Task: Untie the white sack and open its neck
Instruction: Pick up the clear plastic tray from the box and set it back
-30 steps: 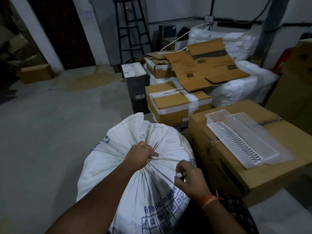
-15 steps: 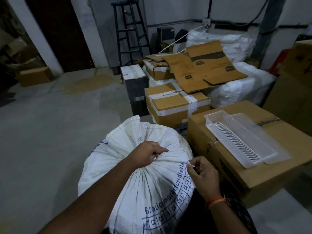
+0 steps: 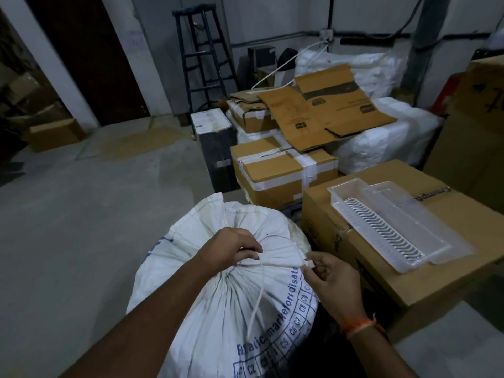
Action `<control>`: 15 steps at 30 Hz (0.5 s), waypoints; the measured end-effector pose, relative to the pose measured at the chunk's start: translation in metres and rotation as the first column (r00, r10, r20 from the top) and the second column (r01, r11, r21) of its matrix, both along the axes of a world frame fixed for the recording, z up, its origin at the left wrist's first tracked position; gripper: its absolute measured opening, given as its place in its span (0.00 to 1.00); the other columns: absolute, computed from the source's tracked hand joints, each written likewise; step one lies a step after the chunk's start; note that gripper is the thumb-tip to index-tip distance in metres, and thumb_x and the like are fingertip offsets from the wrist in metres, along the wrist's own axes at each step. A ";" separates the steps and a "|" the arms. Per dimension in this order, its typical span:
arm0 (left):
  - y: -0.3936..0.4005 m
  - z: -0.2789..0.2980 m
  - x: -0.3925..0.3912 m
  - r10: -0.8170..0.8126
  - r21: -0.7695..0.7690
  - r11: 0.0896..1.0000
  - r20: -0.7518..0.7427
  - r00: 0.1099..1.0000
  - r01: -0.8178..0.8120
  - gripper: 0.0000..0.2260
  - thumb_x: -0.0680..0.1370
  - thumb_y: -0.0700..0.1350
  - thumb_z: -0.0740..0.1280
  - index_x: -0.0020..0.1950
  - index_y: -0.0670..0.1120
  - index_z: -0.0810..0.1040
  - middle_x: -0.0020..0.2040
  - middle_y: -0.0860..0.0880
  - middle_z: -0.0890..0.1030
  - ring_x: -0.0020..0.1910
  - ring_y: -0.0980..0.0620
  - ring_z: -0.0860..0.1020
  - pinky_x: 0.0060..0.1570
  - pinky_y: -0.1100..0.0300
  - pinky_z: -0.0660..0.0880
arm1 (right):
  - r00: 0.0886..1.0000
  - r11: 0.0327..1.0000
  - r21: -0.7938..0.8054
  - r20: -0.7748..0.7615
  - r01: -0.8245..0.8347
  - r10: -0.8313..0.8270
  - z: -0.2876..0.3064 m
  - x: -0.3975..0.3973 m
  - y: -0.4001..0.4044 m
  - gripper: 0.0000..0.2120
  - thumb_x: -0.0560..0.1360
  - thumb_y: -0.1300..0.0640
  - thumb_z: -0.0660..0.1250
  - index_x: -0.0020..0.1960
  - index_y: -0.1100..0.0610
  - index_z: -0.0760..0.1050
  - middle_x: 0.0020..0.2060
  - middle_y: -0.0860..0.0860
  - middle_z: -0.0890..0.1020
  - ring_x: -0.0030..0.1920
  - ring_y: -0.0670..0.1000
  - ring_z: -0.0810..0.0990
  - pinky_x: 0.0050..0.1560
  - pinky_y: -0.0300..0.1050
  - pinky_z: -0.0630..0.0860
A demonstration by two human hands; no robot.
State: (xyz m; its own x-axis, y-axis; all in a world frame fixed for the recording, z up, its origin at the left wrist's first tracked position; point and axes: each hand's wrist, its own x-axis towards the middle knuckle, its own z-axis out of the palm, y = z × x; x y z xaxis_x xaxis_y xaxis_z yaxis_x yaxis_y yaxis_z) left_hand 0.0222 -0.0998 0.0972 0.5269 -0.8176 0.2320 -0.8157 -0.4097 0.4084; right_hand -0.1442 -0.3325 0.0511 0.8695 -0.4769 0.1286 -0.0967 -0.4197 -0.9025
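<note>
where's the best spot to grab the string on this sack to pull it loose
Pinch the loose string tail hanging down the sack below the gathered neck, coming from the near side. It dangles free, while the part at the neck is cinched tight under the left hand.

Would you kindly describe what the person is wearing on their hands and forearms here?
Both forearms are bare, with no sleeves in view. The left hand carries no glove, ring or band that I can see. The right hand is also ungloved, and its wrist bears an orange thread wristband wound in several strands, with a short loose end sticking up.
</note>
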 end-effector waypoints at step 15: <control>-0.216 0.052 0.041 -0.159 -0.226 0.964 -0.061 0.985 0.142 0.07 0.69 0.45 0.82 0.44 0.50 0.89 0.55 0.53 0.82 0.55 0.56 0.81 0.53 0.66 0.75 | 0.970 0.906 -0.353 0.031 0.235 -0.240 0.084 0.001 -0.157 0.09 0.70 0.59 0.78 0.50 0.54 0.87 0.41 0.49 0.86 0.40 0.47 0.83 0.45 0.44 0.80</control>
